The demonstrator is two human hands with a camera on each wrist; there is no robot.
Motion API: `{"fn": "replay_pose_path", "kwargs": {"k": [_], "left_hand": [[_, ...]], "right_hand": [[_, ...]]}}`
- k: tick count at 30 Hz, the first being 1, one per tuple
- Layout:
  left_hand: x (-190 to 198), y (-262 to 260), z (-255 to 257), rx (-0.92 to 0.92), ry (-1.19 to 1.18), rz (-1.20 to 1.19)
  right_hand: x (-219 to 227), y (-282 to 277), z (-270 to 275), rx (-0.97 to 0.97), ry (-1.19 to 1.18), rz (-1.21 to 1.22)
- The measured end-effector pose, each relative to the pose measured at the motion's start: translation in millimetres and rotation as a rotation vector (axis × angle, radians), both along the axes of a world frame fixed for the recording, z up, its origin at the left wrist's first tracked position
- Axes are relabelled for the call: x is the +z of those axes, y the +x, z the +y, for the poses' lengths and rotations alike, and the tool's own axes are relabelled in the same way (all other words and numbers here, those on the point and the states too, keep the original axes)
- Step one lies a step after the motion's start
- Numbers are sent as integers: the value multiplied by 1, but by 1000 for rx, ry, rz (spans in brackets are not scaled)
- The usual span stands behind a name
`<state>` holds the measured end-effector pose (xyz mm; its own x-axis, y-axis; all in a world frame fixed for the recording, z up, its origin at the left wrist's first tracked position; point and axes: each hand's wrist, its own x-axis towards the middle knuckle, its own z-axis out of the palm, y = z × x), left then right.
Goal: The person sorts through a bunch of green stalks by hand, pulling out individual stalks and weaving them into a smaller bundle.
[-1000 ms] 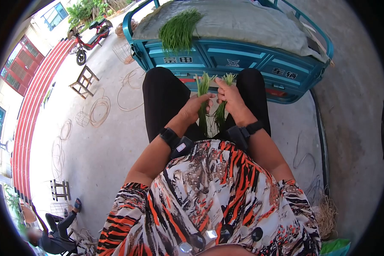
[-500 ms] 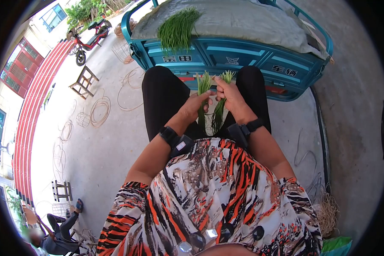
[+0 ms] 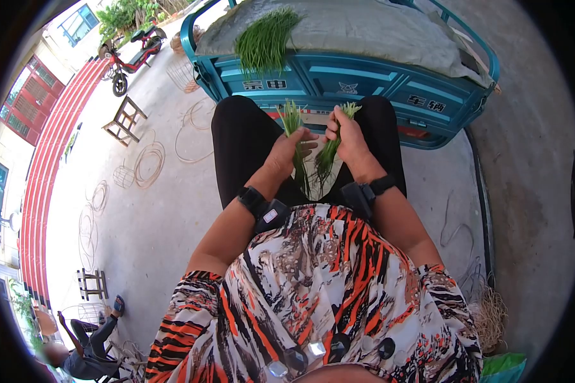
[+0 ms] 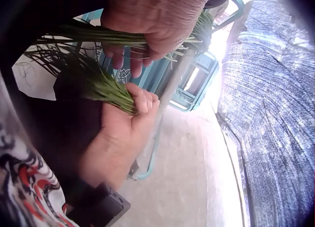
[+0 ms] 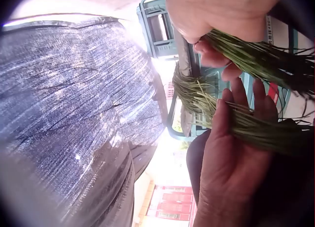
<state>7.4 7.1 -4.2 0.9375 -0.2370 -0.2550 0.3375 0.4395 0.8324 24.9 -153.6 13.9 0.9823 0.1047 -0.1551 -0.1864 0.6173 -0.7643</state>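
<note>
Head view: 2 hands above the lap, between 2 black-clad knees. Left hand holds the left bunch of green stalks, thumb across it, pale ends up. Right hand grips the right bunch, tilted, dark ends down. Hands apart. Beyond: teal cart, 1 green heap on its grey cover.

Left wrist view: right hand closed round its bunch; left hand above, its bunch passing under the palm.

Right wrist view: left bunch lies across left palm, thumb over it, fingers extended. Right hand above, right bunch trailing from it.
</note>
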Motion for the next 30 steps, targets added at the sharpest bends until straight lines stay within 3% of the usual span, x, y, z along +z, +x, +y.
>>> {"fn": "replay_pose_path", "kwargs": {"k": [7, 13, 19, 30], "left_hand": [[2, -2, 0, -179, 144, -68], [5, -4, -1, -151, 150, -66], [12, -6, 0, -113, 106, -52], [8, -4, 0, -136, 60, -38]], "right_hand": [[2, -6, 4, 179, -372, -133], [-1, -8, 5, 112, -446, -149], [-8, -1, 3, 147, -270, -70], [-3, -3, 3, 195, -227, -131]]}}
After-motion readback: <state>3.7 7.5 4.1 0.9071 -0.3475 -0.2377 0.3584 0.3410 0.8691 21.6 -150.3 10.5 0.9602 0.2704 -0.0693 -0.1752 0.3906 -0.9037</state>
